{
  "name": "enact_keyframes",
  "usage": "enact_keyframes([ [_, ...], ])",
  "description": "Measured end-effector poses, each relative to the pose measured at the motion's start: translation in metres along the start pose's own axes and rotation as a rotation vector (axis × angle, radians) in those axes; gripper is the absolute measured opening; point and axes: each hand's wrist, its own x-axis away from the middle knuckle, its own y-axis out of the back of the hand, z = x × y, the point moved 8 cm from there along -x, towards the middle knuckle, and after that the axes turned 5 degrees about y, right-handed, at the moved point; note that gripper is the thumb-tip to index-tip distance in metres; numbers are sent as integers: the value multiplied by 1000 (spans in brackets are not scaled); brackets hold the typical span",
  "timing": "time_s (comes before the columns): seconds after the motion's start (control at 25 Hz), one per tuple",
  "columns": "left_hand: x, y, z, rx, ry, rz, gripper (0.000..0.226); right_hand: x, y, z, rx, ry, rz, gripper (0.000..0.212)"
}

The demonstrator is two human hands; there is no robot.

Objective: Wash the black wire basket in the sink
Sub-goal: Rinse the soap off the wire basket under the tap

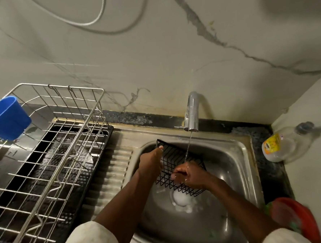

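Water (pixel 188 147) from the tap (pixel 192 112) falls on the black wire basket (pixel 174 159); your left hand (pixel 151 163) and right hand (pixel 192 175) both grip it over the sink (pixel 232 165).

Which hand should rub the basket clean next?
Probably the right hand: it sits on the black wire basket right under the water stream. The left hand grips the basket's upper edge, steadying it.

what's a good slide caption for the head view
Both hands hold the black basket under the running tap over the sink, left hand gripping its rim, right hand rubbing the wires.
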Motion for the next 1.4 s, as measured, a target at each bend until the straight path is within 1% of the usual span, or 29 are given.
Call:
enact_keyframes([
  [0.08, 7, -5, -9, -75, 50, 28, 43, 3, 5, -5, 28, -3, -41, 39],
  [0.12, 10, -6, -10, -76, 115, 71, 37, 6, 10, -7, 32, -9, -68, 35],
  [0.2, 14, -5, -11, -75, 202, 153, 19, 10, 24, -11, 6, -32, -147, 25],
  [0.24, 13, -1, -11, -105, 200, 157, 15, 11, 33, -14, -11, -45, -192, 21],
  [0.28, 10, 4, -12, -151, 175, 133, 16, 9, 43, -18, -31, -75, -239, 18],
  [0.32, 6, 8, -15, -229, 109, 80, 18, 8, 52, -21, -60, -106, -276, 17],
  [0.36, 2, 12, -19, -342, -2, -6, 24, 3, 56, -27, -69, -135, -289, 17],
  [0.44, 6, 7, -40, -636, -322, -176, 35, -10, 59, -30, -22, -158, -257, 17],
  [0.48, 15, -3, -50, -764, -497, -229, 43, -17, 57, -35, 0, -183, -223, 21],
  [0.52, 21, -15, -59, -846, -660, -247, 48, -23, 57, -40, 22, -216, -206, 29],
  [0.56, 25, -27, -61, -884, -766, -222, 50, -28, 59, -44, 28, -250, -208, 35],
  [0.6, 20, -36, -61, -895, -822, -171, 47, -31, 62, -50, 43, -270, -225, 35],
  [0.64, 13, -41, -59, -893, -837, -131, 42, -34, 64, -52, 82, -270, -235, 33],
  [0.72, -6, -52, -55, -883, -849, -91, 32, -36, 66, -56, 235, -254, -271, 35],
  [0.8, -14, -68, -50, -921, -834, -50, 27, -30, 69, -60, 372, -263, -391, 39],
  [0.88, -19, -92, -38, -1037, -842, 8, 29, -21, 62, -64, 440, -260, -493, 40],
  [0.92, -19, -103, -30, -1122, -862, 21, 33, -19, 55, -68, 399, -270, -519, 37],
  [1.0, -20, -116, -15, -1277, -888, -31, 43, -12, 52, -68, 237, -327, -652, 29],
  [1.08, -21, -126, -9, -1323, -972, -95, 48, -7, 62, -67, 168, -395, -818, 25],
  [1.12, -24, -130, -10, -1331, -1017, -99, 49, -8, 64, -72, 157, -405, -849, 25],
  [1.2, -27, -135, -18, -1298, -1096, -79, 50, -14, 69, -77, 152, -426, -810, 28],
  [1.28, -28, -130, -22, -1253, -1132, -63, 48, -21, 71, -80, 231, -445, -722, 34],
  [1.32, -32, -120, -22, -1211, -1128, -60, 46, -24, 71, -78, 277, -453, -684, 36],
  [1.4, -47, -87, -23, -1061, -1003, -80, 40, -25, 69, -73, 310, -444, -682, 40],
])
